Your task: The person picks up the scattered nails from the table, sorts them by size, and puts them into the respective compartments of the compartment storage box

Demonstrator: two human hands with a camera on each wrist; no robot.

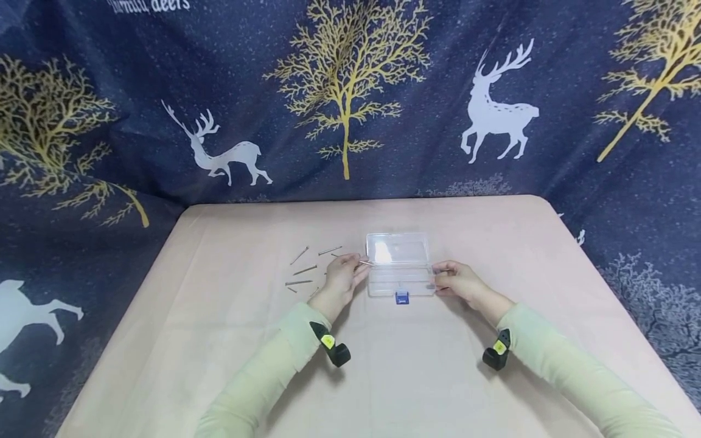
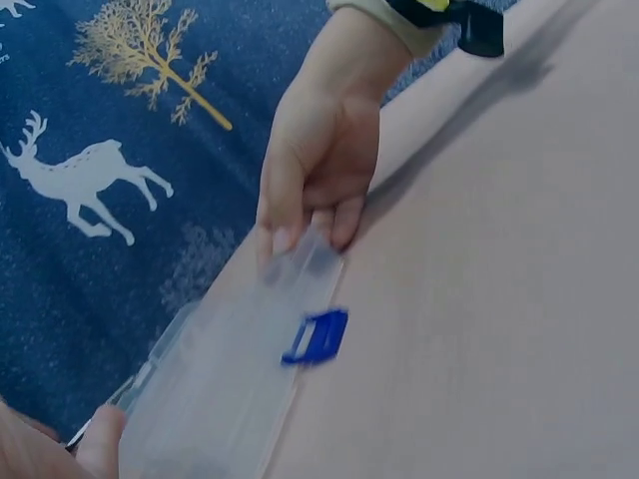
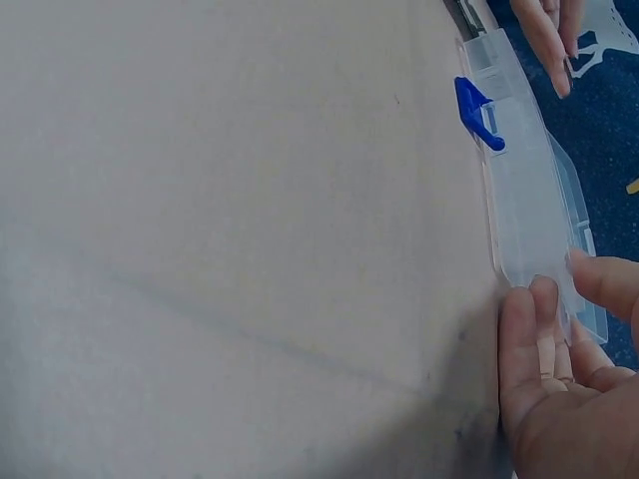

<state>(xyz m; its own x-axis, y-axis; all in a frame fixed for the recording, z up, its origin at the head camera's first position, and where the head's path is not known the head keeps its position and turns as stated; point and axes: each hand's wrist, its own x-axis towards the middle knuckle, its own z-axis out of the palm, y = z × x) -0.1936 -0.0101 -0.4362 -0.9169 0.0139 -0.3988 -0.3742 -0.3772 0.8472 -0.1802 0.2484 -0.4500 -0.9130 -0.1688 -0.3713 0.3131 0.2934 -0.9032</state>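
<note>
A clear plastic box lies on the table with its lid raised at the back and a blue latch at the front. My left hand pinches a thin metal nail by the box's left end, the nail's tip reaching over the hinge side. At the opposite end, my right hand grips the box, thumb and fingers on its end wall. The right wrist view shows that right hand close up, with the left fingers beyond the far end.
Several loose nails of different lengths are scattered on the pink tablecloth left of the box, some partly behind the left hand. A dark blue curtain with deer and trees hangs behind the table's back edge.
</note>
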